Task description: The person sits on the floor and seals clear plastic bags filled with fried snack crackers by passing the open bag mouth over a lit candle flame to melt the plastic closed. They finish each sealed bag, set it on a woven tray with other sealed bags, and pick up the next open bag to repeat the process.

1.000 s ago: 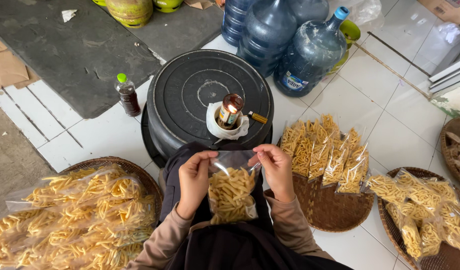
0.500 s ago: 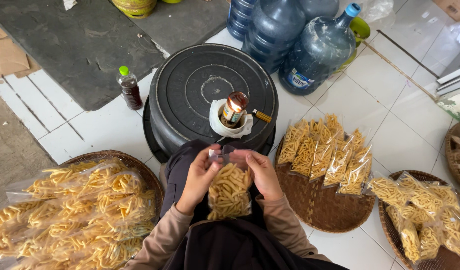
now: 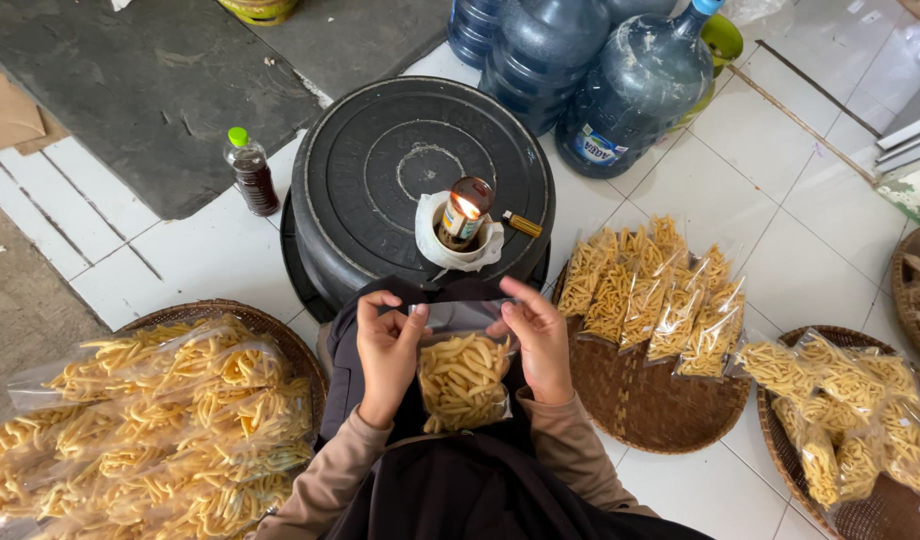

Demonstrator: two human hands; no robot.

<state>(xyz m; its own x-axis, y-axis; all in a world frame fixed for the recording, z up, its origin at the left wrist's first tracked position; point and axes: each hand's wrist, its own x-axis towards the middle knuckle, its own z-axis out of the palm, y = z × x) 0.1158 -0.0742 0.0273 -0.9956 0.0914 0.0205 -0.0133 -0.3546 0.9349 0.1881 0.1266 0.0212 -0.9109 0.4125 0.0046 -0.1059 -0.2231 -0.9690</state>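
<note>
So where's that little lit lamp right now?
In the head view, the small lit bottle lamp stands in a white cloth on the black upturned tub, just beyond the snack bag held in both hands.

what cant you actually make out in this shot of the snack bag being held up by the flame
- Head view: whether the top of the snack bag is sealed; the left hand and right hand cover its corners.
- The left basket: its heap of bags is cut off by the frame's left and bottom edges.
- The water jugs: their tops are cut off by the upper edge.
- The person's lap: hidden under dark clothing.
</note>
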